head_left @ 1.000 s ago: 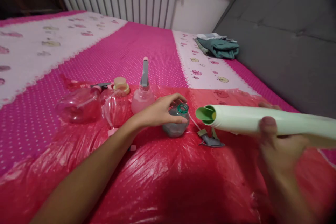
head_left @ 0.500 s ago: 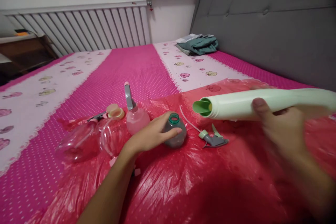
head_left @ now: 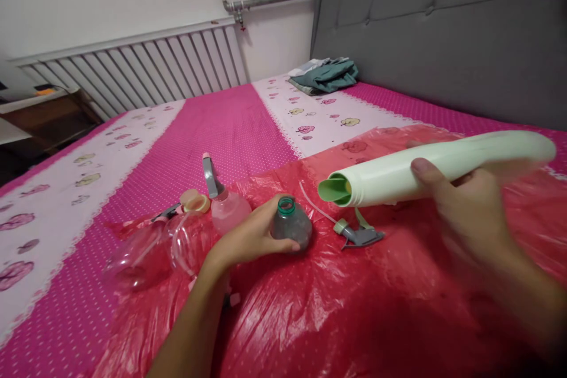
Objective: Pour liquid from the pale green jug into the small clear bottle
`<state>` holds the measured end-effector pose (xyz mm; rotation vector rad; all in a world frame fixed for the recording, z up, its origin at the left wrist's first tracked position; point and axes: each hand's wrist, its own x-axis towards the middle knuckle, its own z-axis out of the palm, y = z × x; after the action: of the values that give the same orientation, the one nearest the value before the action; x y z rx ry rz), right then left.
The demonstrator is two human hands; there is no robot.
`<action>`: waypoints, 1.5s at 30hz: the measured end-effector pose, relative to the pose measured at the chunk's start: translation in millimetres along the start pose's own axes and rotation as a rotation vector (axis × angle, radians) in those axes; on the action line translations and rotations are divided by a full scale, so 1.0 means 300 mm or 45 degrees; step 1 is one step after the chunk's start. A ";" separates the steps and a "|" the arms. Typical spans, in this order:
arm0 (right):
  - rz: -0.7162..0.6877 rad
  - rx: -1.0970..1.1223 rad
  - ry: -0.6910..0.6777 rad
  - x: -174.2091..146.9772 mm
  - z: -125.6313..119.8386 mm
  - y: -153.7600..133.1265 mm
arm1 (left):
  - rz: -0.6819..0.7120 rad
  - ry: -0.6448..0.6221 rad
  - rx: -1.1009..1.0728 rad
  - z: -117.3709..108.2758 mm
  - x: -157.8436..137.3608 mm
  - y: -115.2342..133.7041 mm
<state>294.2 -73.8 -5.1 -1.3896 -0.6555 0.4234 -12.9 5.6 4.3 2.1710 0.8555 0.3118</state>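
Note:
My left hand point(head_left: 254, 235) is wrapped around a small round dark grey spray bottle point(head_left: 296, 225), upright with its green neck open. My right hand point(head_left: 469, 207) grips a long pale green bottle point(head_left: 398, 171) from below and the side. That bottle lies nearly level in the air, its open mouth and green pouring spout point(head_left: 332, 190) pointing left, up and to the right of the small bottle and apart from it. Below the pale bottle lies a grey and green spray head point(head_left: 361, 235) with a thin dip tube point(head_left: 315, 207). Beside my left hand stands a pink spray bottle point(head_left: 229, 211).
Red plastic sheeting point(head_left: 310, 313) covers the near part of the pink bedspread point(head_left: 221, 124). Clear bottles point(head_left: 144, 263) and a cream cap point(head_left: 195, 201) lie at left. Folded clothes point(head_left: 325, 77) rest by the grey headboard point(head_left: 420, 35). A radiator point(head_left: 146, 71) lines the wall.
The pale green bottle has shifted slightly left, with its mouth end tipped a little lower. My left hand keeps holding the small bottle. The camera view has tilted a little.

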 end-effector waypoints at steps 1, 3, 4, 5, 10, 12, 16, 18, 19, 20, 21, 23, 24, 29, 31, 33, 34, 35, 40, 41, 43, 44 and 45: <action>-0.006 -0.003 -0.011 0.002 -0.002 0.003 | 0.003 0.002 0.004 -0.001 0.000 0.001; -0.027 -0.008 -0.014 0.004 -0.003 0.006 | 0.005 0.021 0.014 -0.004 0.001 0.006; -0.038 -0.015 -0.008 0.005 -0.003 0.006 | 0.006 0.034 0.020 -0.004 0.002 0.009; -0.050 -0.025 0.000 0.004 -0.002 0.004 | 0.007 0.044 0.026 -0.005 0.004 0.012; -0.075 -0.080 -0.015 0.001 0.006 0.000 | 0.012 0.062 0.040 -0.001 0.009 0.018; -0.073 -0.096 -0.029 0.002 0.006 0.002 | 0.008 0.064 0.047 -0.002 0.009 0.017; -0.058 -0.111 -0.039 0.002 0.003 0.007 | -0.011 0.076 0.076 -0.008 0.009 0.016; -0.063 -0.108 -0.047 0.001 0.002 0.008 | -0.019 0.079 0.088 -0.012 0.010 0.017; -0.067 -0.108 -0.050 0.001 0.001 0.008 | -0.022 0.078 0.094 -0.012 0.011 0.018; -0.071 -0.109 -0.052 0.002 0.001 0.008 | -0.025 0.078 0.101 -0.012 0.011 0.018; -0.072 -0.111 -0.054 0.002 0.002 0.008 | -0.027 0.079 0.106 -0.011 0.012 0.019; -0.064 -0.117 -0.074 0.002 0.002 0.007 | -0.025 0.080 0.109 -0.008 0.012 0.017; -0.060 -0.120 -0.086 0.002 0.002 0.007 | -0.020 0.075 0.106 -0.006 0.012 0.016; -0.037 -0.132 -0.085 0.004 -0.003 0.005 | 0.012 0.012 0.079 0.002 0.005 -0.001; -0.027 -0.138 -0.072 0.006 -0.005 0.004 | 0.034 -0.022 0.062 0.000 0.001 -0.007; -0.024 -0.140 -0.066 0.007 -0.007 0.003 | 0.065 -0.060 0.039 -0.003 -0.001 -0.012; -0.023 -0.140 -0.064 0.007 -0.007 0.004 | 0.082 -0.074 0.029 -0.005 -0.001 -0.013; -0.025 -0.137 -0.065 0.007 -0.007 0.005 | 0.096 -0.083 0.022 -0.006 -0.001 -0.014; -0.036 -0.120 -0.078 0.007 -0.004 0.008 | 0.104 -0.044 0.036 -0.001 0.010 -0.005; -0.037 -0.117 -0.078 0.007 -0.003 0.007 | 0.102 -0.031 0.043 0.000 0.012 -0.002; -0.034 -0.112 -0.077 0.007 -0.002 0.001 | 0.096 -0.013 0.058 0.002 0.016 0.006; -0.033 -0.108 -0.081 0.006 -0.001 -0.002 | 0.092 -0.007 0.068 0.002 0.017 0.010; -0.033 -0.105 -0.086 0.005 -0.001 -0.006 | 0.086 0.000 0.079 0.002 0.018 0.013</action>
<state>295.3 -73.2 -3.0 -1.4483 -0.7520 0.4282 -6.6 6.9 6.5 2.2610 0.8026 0.3223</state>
